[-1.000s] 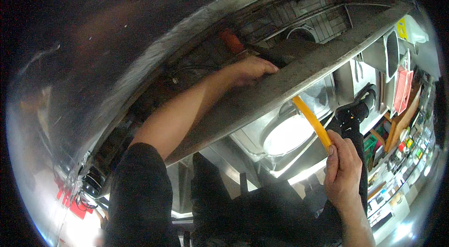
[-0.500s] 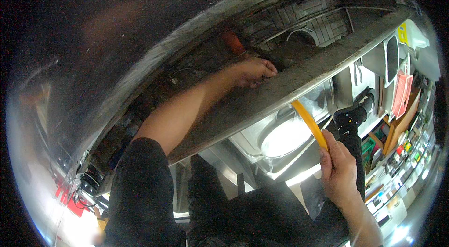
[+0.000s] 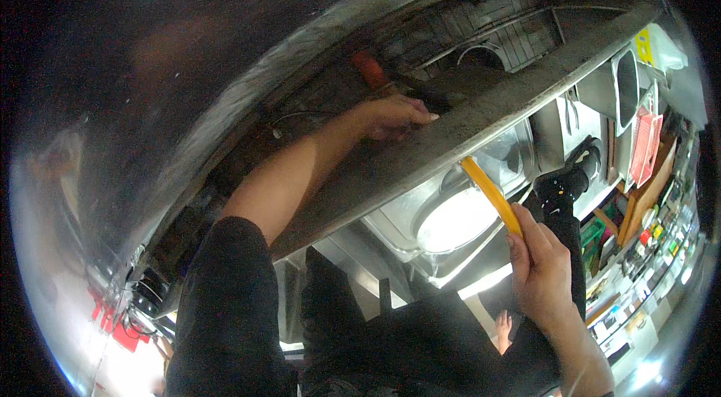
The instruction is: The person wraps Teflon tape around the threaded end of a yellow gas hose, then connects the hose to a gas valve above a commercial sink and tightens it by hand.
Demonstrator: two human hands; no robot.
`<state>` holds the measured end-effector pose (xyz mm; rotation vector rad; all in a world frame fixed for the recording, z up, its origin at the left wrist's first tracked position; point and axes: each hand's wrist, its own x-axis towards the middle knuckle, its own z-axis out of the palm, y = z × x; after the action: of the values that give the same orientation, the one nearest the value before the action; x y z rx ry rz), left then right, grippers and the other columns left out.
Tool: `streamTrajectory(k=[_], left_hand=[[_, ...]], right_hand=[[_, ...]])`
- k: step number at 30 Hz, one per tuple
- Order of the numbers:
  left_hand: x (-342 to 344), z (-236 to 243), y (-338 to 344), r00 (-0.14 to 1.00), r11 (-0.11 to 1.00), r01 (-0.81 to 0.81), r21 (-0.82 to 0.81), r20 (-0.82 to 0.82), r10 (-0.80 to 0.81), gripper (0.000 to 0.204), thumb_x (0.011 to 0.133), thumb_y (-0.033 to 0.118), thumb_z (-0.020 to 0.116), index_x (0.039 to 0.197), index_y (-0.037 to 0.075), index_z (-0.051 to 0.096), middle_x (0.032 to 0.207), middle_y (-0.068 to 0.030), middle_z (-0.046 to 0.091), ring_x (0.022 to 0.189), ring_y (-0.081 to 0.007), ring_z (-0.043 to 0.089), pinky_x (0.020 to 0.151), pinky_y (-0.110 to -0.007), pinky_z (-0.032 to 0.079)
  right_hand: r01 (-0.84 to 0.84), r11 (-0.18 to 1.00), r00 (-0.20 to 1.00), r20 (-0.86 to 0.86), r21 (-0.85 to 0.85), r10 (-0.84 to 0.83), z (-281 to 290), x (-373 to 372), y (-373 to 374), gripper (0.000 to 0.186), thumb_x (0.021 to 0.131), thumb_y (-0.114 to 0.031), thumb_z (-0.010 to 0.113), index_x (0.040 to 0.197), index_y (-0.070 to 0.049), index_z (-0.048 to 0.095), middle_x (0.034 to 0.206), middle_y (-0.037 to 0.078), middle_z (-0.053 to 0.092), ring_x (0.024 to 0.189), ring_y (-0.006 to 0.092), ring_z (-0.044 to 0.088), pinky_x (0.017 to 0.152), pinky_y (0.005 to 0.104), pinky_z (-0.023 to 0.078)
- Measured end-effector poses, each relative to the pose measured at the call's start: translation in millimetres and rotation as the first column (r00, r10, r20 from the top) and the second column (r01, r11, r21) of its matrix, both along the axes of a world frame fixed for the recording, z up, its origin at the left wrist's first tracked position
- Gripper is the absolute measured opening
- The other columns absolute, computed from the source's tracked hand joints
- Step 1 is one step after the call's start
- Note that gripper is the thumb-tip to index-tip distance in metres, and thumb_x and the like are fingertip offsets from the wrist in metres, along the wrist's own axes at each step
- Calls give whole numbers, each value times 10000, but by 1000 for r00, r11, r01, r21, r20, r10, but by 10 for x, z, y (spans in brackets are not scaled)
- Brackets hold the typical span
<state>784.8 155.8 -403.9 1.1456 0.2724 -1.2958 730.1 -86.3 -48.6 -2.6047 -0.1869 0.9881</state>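
My left hand (image 3: 398, 117) reaches over a dirty grey metal ledge (image 3: 488, 115), beside the dark recess behind it. Its fingers are drawn together in a pinch; what they hold, if anything, is too small to make out. Just beyond that hand, a red-orange part (image 3: 368, 69) shows in the recess. My right hand (image 3: 542, 265) is closed around one end of a yellow, slightly curved flat bar (image 3: 488, 190). The bar's far end meets the ledge's lower edge, though whether it touches or passes behind is unclear.
A large dark glossy panel (image 3: 188, 59) arches above the recess. Below the ledge shines a bright round lamp (image 3: 458, 220). Another person's hand (image 3: 503, 329) shows near the bottom. To the right are a black shoe (image 3: 563, 185), a red basket (image 3: 646, 149) and cluttered shelves (image 3: 653, 269).
My left hand has shifted slightly left along the ledge, fingers still pinched. The yellow bar and my right hand have moved a little left. Another person's hand has come into view at the bottom.
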Motion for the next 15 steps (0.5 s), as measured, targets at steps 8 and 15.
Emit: streamTrajectory(k=[8, 15], left_hand=[[-27, 54, -98, 995, 997, 14, 76, 101, -22, 625, 1046, 664, 668, 1289, 93, 746, 1276, -108, 705, 1165, -254, 615, 987, -462, 525], [35, -54, -242, 997, 995, -72, 74, -29, 74, 592, 1088, 593, 634, 1372, 84, 739, 1463, -171, 683, 1311, -317, 636, 1111, -522, 524]], right_hand=[[-32, 1000, 1000, 0, 0, 32, -11, 7, -1, 424, 1068, -124, 642, 1480, -28, 613, 964, 234, 701, 853, 440, 705, 757, 517, 580], [-29, 999, 999, 19, 16, 28, -36, -11, -24, 408, 1074, -126, 646, 1464, -10, 627, 963, 232, 701, 836, 427, 712, 750, 501, 581]])
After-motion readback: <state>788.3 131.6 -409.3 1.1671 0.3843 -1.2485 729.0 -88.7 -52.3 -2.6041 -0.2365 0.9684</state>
